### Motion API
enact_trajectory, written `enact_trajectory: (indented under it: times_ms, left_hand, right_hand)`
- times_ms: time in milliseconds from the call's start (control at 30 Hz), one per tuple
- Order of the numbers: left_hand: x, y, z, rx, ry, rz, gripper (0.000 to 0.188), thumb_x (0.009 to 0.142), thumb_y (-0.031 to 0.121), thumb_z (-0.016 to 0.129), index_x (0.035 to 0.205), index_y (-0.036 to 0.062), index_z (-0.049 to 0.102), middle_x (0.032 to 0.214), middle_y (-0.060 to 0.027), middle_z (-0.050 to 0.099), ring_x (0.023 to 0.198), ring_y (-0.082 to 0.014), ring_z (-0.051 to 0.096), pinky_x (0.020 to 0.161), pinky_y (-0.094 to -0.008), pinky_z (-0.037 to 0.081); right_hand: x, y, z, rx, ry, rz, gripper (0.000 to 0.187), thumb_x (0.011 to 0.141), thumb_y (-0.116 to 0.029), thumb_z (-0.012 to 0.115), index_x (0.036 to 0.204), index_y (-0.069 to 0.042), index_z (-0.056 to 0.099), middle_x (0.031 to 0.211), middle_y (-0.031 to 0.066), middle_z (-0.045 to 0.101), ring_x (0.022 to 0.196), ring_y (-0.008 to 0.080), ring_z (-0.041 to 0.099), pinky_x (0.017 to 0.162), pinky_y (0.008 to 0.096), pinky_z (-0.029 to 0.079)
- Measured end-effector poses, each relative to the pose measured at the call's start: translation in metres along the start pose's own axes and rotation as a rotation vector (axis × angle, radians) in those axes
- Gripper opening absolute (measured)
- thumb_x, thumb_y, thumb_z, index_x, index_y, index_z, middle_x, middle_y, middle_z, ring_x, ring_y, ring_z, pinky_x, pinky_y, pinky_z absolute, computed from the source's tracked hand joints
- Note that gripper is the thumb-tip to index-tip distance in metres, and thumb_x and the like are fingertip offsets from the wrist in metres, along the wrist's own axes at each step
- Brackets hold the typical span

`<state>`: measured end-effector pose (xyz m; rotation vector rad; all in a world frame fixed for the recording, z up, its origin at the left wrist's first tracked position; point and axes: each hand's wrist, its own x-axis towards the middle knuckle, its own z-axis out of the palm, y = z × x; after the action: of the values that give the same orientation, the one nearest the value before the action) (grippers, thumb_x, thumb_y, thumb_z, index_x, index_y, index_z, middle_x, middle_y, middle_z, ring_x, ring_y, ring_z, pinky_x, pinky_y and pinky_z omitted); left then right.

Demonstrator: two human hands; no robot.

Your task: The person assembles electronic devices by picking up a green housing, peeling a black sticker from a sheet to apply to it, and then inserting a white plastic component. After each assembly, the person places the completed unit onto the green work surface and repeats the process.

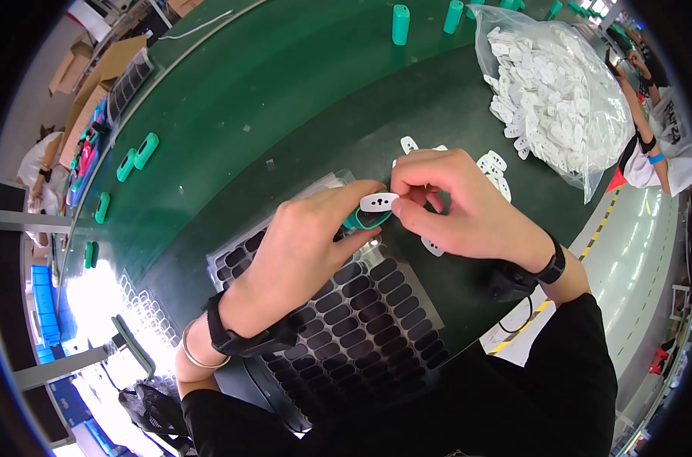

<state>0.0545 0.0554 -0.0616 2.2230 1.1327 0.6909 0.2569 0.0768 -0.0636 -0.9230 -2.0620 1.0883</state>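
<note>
Table centre: left hand point(300, 251) and right hand point(468, 206) meet over the sticker sheet's far edge, both touching a small oval plate point(378, 201) held on a housing point(365, 219).
Below hands: sticker sheet point(361, 320) lies on the table point(285, 84), nearest the person.
Behind right hand: loose plates point(492, 164) on the table.
Far right: bag of plates point(559, 91).
Far edge: upright housings point(401, 24).
Left: housings lying flat point(136, 156).

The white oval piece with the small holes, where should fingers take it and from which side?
Probably by its two long edges, coming from the right: the white oval piece lies flat atop the green part held by the left hand, and the right hand already pinches its right end.
</note>
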Motion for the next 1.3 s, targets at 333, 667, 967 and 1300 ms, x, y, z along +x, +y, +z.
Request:
enact_trajectory:
  times_ms: [333, 667, 967, 1300]
  left_hand:
    - [-0.006, 0.003, 0.003, 0.006, -0.016, 0.063, 0.039, 0.07, 0.001, 0.068, 0.106, 0.0083, 0.056, 0.08, -0.0121, 0.059, 0.07, -0.0328, 0.059, 0.06, -0.0393, 0.047]
    - [-0.014, 0.02, -0.01, 0.038, -0.143, -0.163, 0.031, 0.071, 0.006, 0.073, 0.095, 0.002, 0.055, 0.083, -0.0121, 0.063, 0.073, -0.0279, 0.064, 0.064, -0.0318, 0.052]
    - [-0.019, 0.025, -0.01, 0.057, -0.203, -0.091, 0.047, 0.066, -0.001, 0.073, 0.099, -0.0005, 0.04, 0.082, -0.0168, 0.053, 0.072, -0.0368, 0.059, 0.058, -0.0395, 0.049]
    - [-0.016, 0.023, -0.009, -0.055, -0.191, -0.091, 0.044, 0.067, -0.003, 0.071, 0.1, 0.0002, 0.041, 0.086, -0.0174, 0.055, 0.078, -0.0374, 0.059, 0.062, -0.0416, 0.049]
  right_hand:
    - [-0.002, 0.0, -0.004, -0.12, -0.167, 0.04, 0.018, 0.073, -0.002, 0.066, 0.064, -0.002, 0.05, 0.061, 0.0017, 0.048, 0.054, 0.0102, 0.04, 0.046, 0.0267, 0.028]
    - [-0.011, -0.017, 0.015, -0.499, 0.143, -0.446, 0.034, 0.047, 0.001, 0.056, 0.078, -0.005, 0.067, 0.077, 0.0049, 0.053, 0.078, 0.0268, 0.052, 0.053, 0.0302, 0.044]
    - [-0.024, -0.034, 0.033, -0.616, 0.081, -0.297, 0.035, 0.047, 0.0, 0.058, 0.082, 0.003, 0.064, 0.079, 0.0093, 0.052, 0.08, 0.0285, 0.052, 0.061, 0.0319, 0.046]
    - [-0.015, -0.02, 0.022, -0.481, -0.025, -0.372, 0.036, 0.05, 0.003, 0.06, 0.083, -0.01, 0.068, 0.086, 0.0072, 0.05, 0.085, 0.0258, 0.052, 0.061, 0.0309, 0.046]
